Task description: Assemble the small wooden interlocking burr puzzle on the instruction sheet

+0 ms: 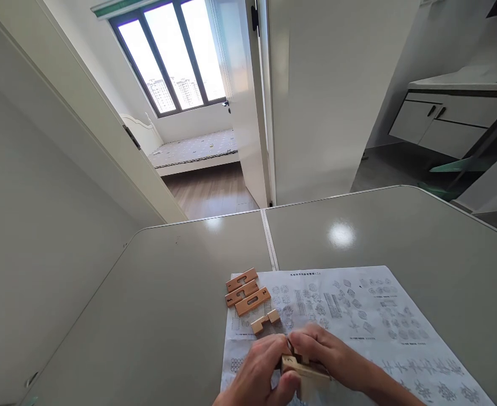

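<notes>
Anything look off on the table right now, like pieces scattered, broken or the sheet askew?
Nothing stands out. Four loose wooden pieces lie in a tidy group on the sheet's far left corner. Both hands, left and right, hold joined wooden pieces over the flat sheet.

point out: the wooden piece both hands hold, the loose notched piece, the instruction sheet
held wooden piece (301, 369), head view, on its top face between the hands
notched wooden piece (265, 321), head view, on its narrow middle
instruction sheet (379, 316), head view, on a printed part right of the hands
</notes>
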Available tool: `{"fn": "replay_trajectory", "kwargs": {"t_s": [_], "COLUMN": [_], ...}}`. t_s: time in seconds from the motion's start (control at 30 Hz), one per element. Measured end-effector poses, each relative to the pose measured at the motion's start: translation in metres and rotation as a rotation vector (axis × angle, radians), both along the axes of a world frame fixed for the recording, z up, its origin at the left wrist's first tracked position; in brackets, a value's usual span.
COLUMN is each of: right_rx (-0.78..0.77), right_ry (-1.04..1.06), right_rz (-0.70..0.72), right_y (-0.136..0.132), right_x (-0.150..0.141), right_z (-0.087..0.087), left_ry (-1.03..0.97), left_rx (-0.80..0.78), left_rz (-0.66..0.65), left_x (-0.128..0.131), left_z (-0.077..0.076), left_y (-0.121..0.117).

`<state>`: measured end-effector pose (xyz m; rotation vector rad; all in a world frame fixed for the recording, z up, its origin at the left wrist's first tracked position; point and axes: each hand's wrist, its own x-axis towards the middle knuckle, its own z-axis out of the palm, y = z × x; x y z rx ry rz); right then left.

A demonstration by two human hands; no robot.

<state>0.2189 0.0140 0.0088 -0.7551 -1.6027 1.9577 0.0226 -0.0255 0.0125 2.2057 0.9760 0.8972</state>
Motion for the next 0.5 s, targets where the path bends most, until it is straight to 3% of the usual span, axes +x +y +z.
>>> {"fn": "replay_trajectory", "kwargs": {"t_s": [0.13, 0.33, 0.43, 0.5], "right_rx": [-0.095, -0.245, -0.341, -0.295], "right_ry": [-0.023, -0.010, 0.028, 0.024], "right_rz": [0.006, 0.093, 0.192, 0.207], "right_y": [-0.002, -0.004, -0.004, -0.004], "right_x": [-0.001, 0.001, 0.002, 0.003], "right_z": [-0.002, -0.013, -0.014, -0.014], "left_ry": [0.002, 0.103, 0.096, 0.066], "left_rx": [0.063, 0.325, 0.327, 0.284], "left_rz": [-0.039, 0.008, 0.004, 0.016], "left_x": [0.001, -0.001, -0.002, -0.002], "left_z": [0.000, 0.001, 0.000, -0.001], "left_y": [0.003, 0.006, 0.005, 0.004]}}
